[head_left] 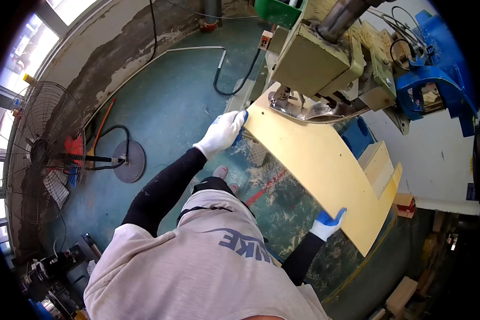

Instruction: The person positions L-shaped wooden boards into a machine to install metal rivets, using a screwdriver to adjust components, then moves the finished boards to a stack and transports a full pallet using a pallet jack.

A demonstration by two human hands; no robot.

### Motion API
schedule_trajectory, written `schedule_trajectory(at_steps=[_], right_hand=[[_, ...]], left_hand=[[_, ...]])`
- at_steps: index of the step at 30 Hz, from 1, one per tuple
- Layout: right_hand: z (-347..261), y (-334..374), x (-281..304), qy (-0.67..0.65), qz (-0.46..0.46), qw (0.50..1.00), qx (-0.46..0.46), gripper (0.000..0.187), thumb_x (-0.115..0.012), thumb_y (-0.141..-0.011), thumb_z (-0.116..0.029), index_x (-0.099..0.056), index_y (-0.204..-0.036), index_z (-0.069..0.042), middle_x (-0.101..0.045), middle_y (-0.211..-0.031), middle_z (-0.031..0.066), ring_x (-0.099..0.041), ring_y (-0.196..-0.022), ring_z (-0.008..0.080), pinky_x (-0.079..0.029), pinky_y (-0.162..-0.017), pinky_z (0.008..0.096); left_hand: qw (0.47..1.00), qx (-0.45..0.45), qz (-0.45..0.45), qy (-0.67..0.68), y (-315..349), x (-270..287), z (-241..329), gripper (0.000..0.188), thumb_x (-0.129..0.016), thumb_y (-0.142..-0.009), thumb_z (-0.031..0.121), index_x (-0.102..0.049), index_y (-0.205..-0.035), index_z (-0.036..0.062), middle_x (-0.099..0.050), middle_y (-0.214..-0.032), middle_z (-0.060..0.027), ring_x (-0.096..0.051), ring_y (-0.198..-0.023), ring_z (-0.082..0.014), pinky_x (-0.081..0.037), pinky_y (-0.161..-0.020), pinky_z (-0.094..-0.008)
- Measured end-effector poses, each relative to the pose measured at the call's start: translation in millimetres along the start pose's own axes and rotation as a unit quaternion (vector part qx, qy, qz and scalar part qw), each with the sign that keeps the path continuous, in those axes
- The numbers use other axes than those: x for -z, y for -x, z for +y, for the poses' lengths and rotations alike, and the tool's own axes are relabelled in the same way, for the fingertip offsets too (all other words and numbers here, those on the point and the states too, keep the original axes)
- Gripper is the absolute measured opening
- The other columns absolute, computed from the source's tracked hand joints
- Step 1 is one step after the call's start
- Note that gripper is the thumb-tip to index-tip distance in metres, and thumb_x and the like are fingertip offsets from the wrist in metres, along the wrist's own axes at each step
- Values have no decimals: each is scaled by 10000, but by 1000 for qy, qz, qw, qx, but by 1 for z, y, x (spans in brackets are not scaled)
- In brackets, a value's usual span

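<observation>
A long pale wooden board (325,170) with a few small dark holes slants from the machine down to the right. Its far end lies under the curved metal guard (309,112) of a beige woodworking machine (317,61). My left hand (224,132), in a white glove with blue palm, is closed on the board's left corner. Lower right, my right hand (328,224), gloved the same way, grips the board's near edge, thumb on top. The fingers under the board are hidden. Whatever lies beneath the guard is also out of sight.
A large wire fan (40,152) with a round base (129,161) stands at left. Blue motor parts (437,80) adjoin the machine. Beyond the board are a blue container (357,136) and a wooden piece (376,165). Sawdust covers the green floor (170,85) partly; wood blocks (401,295) lie lower right.
</observation>
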State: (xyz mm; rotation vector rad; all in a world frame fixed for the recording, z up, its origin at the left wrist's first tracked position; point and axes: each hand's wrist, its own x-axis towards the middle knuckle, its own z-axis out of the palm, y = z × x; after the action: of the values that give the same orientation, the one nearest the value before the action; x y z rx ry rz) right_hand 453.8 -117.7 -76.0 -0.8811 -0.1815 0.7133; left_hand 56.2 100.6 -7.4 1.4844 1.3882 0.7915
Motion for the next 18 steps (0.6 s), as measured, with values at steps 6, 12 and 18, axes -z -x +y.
schedule_trajectory(at_steps=[6,12,18], right_hand=[[3,-11,-11,-16,13,1000,10,418,-566,-1066,-279,-547,-1363,14,-630,-1337,113,-605,-1191,204,-489,-1014,333],[-2,-1,-22,-10,5,1000,3,412,-564,-1065,-269,-547,-1362,16,-632,-1347,110,-600,-1217,200,-484,-1032,340],[6,-3,-11,-21,7,1000,11,415,-551,-1069,-267,-541,-1373,15,-614,-1383,122,-589,-1246,215,-470,-1069,364]], left_hand=[[994,43,-58,85,-41,-13,8,466,-439,-1094,449,-593,-981,24,-504,-716,22,-501,-625,-90,-439,-561,-283],[988,80,-86,99,-39,-8,4,461,-427,-1094,469,-548,-941,51,-473,-709,27,-466,-609,-83,-419,-544,-273],[988,58,-74,119,-38,-11,4,458,-442,-1092,410,-619,-1012,-5,-498,-722,17,-486,-631,-101,-429,-566,-296]])
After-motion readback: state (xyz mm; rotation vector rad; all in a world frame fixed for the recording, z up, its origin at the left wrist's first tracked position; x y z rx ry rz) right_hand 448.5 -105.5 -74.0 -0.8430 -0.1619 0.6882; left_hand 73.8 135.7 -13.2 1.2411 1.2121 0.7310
